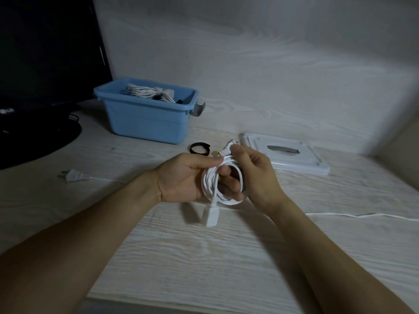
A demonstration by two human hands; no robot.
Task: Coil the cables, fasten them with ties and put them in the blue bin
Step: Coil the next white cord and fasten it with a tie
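Hands meet over the near middle of the desk [204,257], both busy with a white coil [221,184]. The left hand [181,177] holds it from the left, thumb pressed across the top of the loops and fingers reaching through them. The right hand [254,175] pinches the plug [227,149] at the coil's top between thumb and fingers. A white connector [212,215] hangs from the coil's bottom.

Off to the right a loose cord [362,215] trails across the desk; on the left lies a white two-pin plug [72,175] with its own thin lead. Just beyond the hands sits a black tie [199,148], looped, and to its right a white lid [288,155] lies flat.

Farther back on the left stands the blue bin [147,118], uncovered, a grey latch [197,109] at its right end. Inside it are bundles [147,92] of white cable already wrapped with dark ties. A dark monitor [45,53] fills the far left corner.
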